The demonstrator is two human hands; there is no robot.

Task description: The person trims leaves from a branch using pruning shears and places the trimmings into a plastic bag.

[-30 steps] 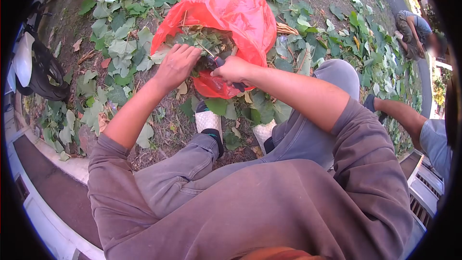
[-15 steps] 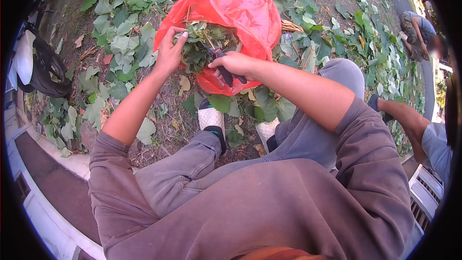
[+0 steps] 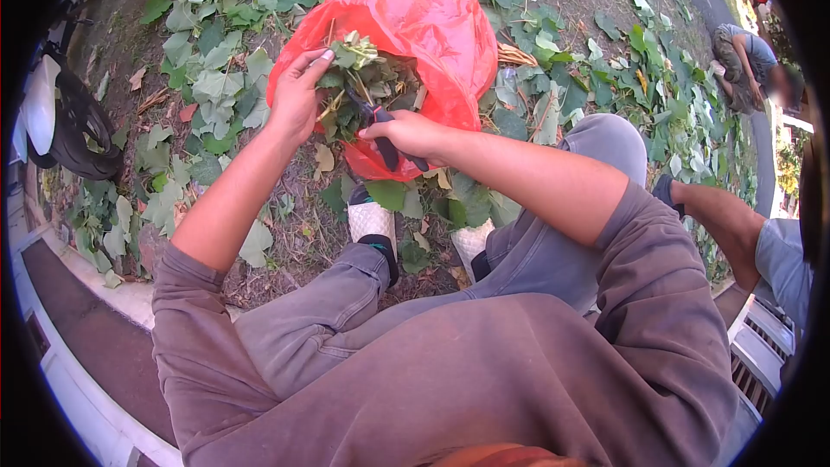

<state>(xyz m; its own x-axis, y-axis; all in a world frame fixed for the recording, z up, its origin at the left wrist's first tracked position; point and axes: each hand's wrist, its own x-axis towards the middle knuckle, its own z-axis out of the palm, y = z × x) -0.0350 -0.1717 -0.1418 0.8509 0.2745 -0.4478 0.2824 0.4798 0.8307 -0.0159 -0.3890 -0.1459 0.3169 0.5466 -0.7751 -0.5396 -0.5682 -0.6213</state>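
Observation:
A red plastic bag [image 3: 441, 17] lies with its mouth open, cut leaves and stems [image 3: 393, 78] inside it. At the left side of the mouth my left hand [image 3: 296, 97] is closed, thumb and fingers gripping a leafy sprig [image 3: 354, 54]. My right hand [image 3: 405, 135] is wrapped round the dark handles of pruning shears [image 3: 385, 147]. The blades point up and left among the stems, close to my left hand. Leaves partly hide the blade tips.
Vine leaves [image 3: 216, 86] cover much of the ground around the bag. My shoes [image 3: 372, 221] are just below it. A wheel [image 3: 82, 121] stands at the left. One person [image 3: 745, 56] bends over at the upper right; another person's leg [image 3: 722, 220] is at the right.
The leafy sprig at my left hand now stands higher and shows paler leaves. The shears and my right hand have shifted slightly left and down in the view.

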